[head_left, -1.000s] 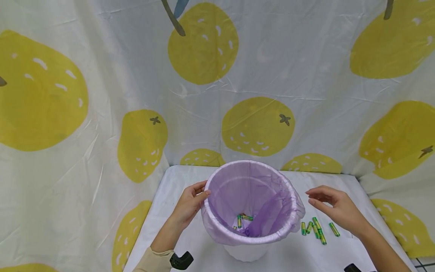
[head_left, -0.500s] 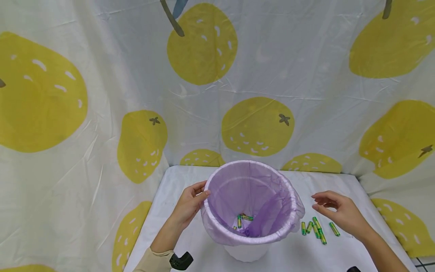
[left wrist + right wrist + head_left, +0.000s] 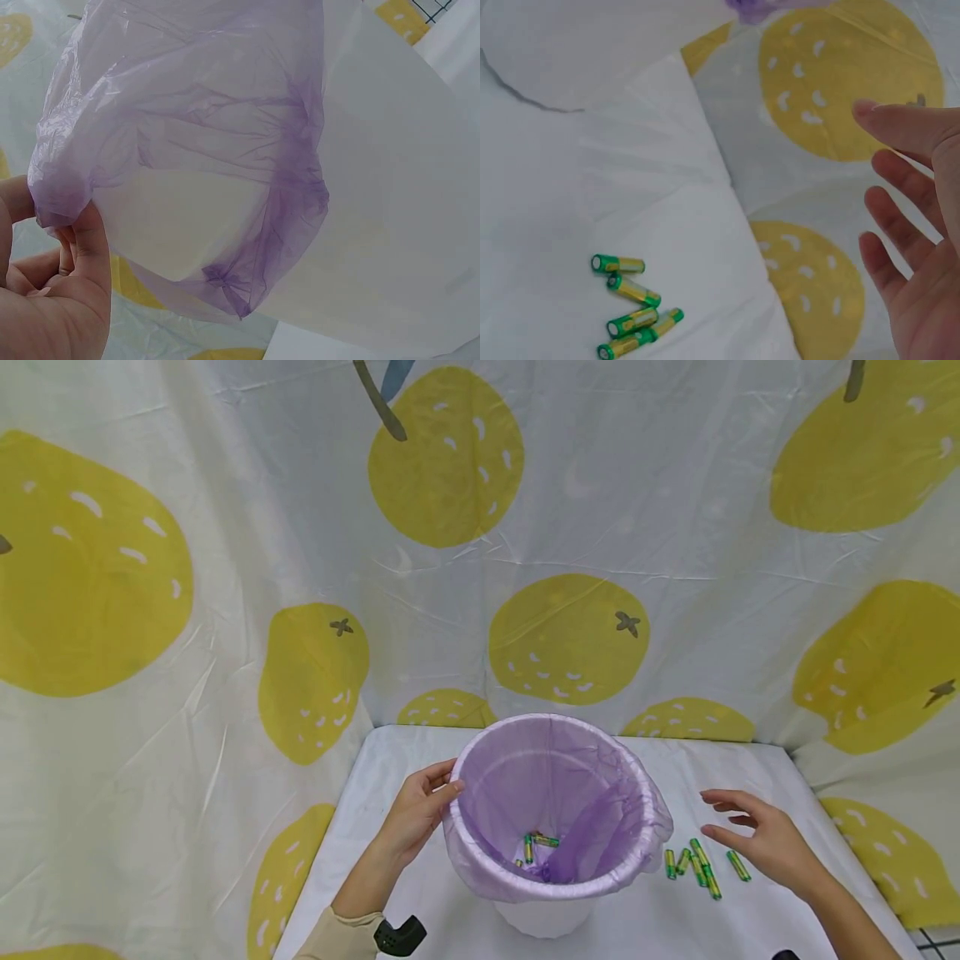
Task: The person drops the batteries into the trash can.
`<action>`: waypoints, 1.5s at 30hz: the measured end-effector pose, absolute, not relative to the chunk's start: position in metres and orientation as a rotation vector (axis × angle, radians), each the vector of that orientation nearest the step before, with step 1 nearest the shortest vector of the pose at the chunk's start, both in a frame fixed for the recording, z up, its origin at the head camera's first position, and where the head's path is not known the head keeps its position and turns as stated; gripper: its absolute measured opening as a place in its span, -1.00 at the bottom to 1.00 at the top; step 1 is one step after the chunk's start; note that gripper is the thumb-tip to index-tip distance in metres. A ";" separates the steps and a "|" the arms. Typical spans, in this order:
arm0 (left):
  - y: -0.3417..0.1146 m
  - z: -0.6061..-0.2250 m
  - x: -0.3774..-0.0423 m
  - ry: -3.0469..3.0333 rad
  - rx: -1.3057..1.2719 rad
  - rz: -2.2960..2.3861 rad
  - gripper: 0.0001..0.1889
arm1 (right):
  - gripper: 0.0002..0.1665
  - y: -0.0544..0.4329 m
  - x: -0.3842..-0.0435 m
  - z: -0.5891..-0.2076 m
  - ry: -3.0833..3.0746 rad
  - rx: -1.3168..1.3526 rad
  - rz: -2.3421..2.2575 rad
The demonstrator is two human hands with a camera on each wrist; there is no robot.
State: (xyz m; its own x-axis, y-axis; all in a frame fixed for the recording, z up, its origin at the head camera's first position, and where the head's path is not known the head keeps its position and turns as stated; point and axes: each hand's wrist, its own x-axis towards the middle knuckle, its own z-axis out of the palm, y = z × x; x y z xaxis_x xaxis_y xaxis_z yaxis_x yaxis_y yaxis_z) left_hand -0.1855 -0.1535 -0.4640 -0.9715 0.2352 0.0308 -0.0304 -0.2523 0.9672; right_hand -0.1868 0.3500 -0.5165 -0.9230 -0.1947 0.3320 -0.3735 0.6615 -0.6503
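A white bin [image 3: 543, 920] stands on the table with a purple bin liner [image 3: 501, 793] folded over its rim. My left hand [image 3: 415, 814] grips the rim at its left side; in the left wrist view the fingers and thumb of that hand [image 3: 64, 311] pinch the bag's folded edge. Several green and gold batteries [image 3: 528, 848] lie at the bottom of the liner. To the right of the bin are several more batteries [image 3: 699, 863], loose on the tabletop. Above and just right of them hovers my right hand [image 3: 772, 842], fingers spread and relaxed, holding nothing.
The white-covered table [image 3: 637, 935] ends at a back edge against a hanging curtain [image 3: 720, 610] printed with yellow fruit. One single battery [image 3: 738, 866] lies apart, under the right hand's side. A black wrist device [image 3: 401, 935] sits on the left wrist.
My right hand has drifted right and slightly down, away from the bin, with its fingers opening wider. The left hand, bin and batteries have stayed put.
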 end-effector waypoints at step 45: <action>-0.151 -0.462 -0.186 1.804 0.222 2.374 -0.48 | -0.29 0.430 -0.193 -0.690 -2.920 -0.378 1.141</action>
